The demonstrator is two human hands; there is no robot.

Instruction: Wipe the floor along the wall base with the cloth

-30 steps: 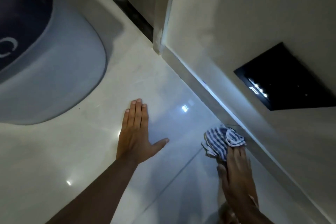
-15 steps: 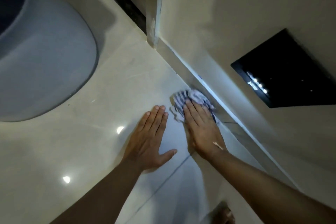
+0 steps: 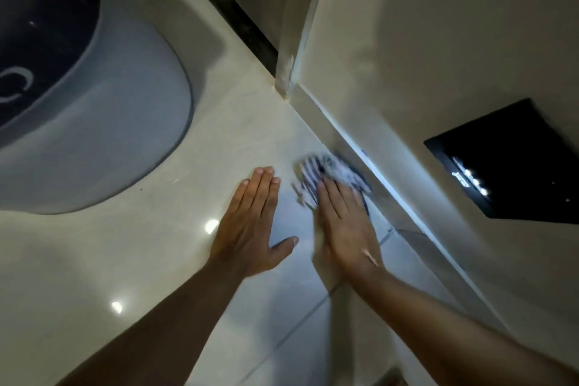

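Observation:
A blue-and-white striped cloth lies bunched on the glossy pale floor tiles, right against the skirting at the wall base. My right hand presses flat on the near part of the cloth, fingers stretched toward the wall; much of the cloth is under the palm. My left hand rests flat on the floor just left of the cloth, fingers together, thumb out, holding nothing.
A large grey rounded appliance with a dark top stands on the floor at the left. A door-frame corner meets the wall ahead. A black panel with small lights is set in the wall at right.
My right hand has pushed the cloth forward along the skirting, from near my body up beside my left hand. The left hand has stayed planted on the floor.

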